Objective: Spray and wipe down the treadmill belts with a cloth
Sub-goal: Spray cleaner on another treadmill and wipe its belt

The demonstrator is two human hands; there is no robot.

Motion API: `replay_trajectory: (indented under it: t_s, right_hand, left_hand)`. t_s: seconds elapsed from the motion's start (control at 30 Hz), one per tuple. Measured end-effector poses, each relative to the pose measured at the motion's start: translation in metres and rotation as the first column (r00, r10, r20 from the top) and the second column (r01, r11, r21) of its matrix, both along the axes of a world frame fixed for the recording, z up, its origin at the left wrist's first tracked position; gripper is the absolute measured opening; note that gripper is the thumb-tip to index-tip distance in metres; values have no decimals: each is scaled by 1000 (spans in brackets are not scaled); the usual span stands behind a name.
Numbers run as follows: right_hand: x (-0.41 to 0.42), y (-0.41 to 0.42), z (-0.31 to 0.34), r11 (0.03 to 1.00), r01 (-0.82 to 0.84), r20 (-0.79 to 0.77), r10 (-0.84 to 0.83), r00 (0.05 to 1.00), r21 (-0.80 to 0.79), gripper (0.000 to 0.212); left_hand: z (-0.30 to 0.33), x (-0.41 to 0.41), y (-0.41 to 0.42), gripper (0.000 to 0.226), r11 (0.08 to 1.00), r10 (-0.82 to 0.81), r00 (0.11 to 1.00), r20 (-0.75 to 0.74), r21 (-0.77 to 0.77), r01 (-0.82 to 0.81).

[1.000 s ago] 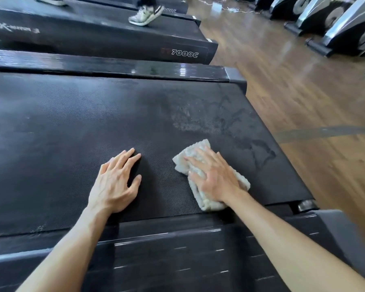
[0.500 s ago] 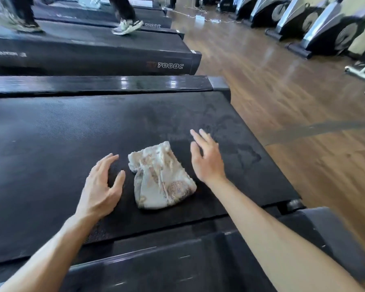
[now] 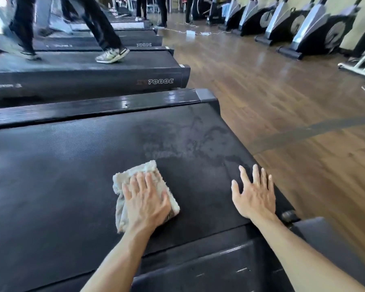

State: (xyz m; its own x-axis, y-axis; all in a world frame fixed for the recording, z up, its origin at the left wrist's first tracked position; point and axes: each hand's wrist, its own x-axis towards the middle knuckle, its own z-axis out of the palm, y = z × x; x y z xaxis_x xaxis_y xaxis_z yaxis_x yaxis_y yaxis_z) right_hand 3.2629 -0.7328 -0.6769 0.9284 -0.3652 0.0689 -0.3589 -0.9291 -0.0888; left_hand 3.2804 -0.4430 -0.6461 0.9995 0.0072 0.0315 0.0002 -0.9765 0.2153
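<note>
Treadmill belt (image 3: pixel 51 175): black, lying across the near view, streaked with damp marks toward its right end. Cloth (image 3: pixel 135 175): pale, folded, lying on the belt near its middle. Left hand (image 3: pixel 145 204): pressing flat on the cloth, fingers (image 3: pixel 144 182) straight, not curled round it. Right hand (image 3: pixel 254 197): spreading released fingers at the belt's right end, holding nothing. Step in hand, judging: wiping. Next move probably calling for sweeping the cloth right, over the damp marks.

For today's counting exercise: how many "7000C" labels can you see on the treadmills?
2. One 7000C label is on the side of the treadmill next to the one being wiped; a second 7000C label is on the treadmill beyond it. Others may be hidden.
</note>
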Motion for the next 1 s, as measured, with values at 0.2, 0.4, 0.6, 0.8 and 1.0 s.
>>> replay_trajectory:
  t_s: [0.2,0.4,0.6,0.8,1.0]
  right_hand:
    - [6,-6,-3,998,-67,-12,67,998,-8,74]
    - [6,-4,-4,998,-58,7,58,998,-15,81]
    - [4,-3,-3,998,-55,27,55,998,-12,84]
    - [4,-4,0,998,-51,19,52,998,-27,75]
    - [5,-2,1,999,-41,11,42,999,-9,77]
  left_hand:
    - [-9,25,14,99,990,-118,990,72,-70,123]
    - [-5,16,1,99,988,-153,988,-3,29,153]
    - [-6,-20,-46,69,922,-387,920,56,-3,388]
    - [-18,-5,-41,60,900,-434,901,29,-23,435]
    - [-14,-3,22,59,963,-266,961,79,-25,268]
